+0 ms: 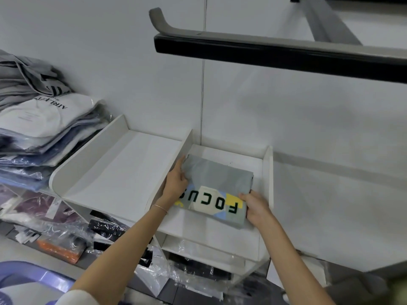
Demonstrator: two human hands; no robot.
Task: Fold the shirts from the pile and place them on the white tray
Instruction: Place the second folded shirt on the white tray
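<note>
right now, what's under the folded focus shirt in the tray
The folded shirt rests on the white tray, held by the left hand and right hand. Nothing else shows at its edges; directly beneath is covered.

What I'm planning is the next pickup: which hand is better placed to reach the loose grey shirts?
Left, probably. The left hand grips the folded FOCUS shirt beside the tray divider, on the side where the loose grey shirts lie; the right hand holds the opposite corner.
</note>
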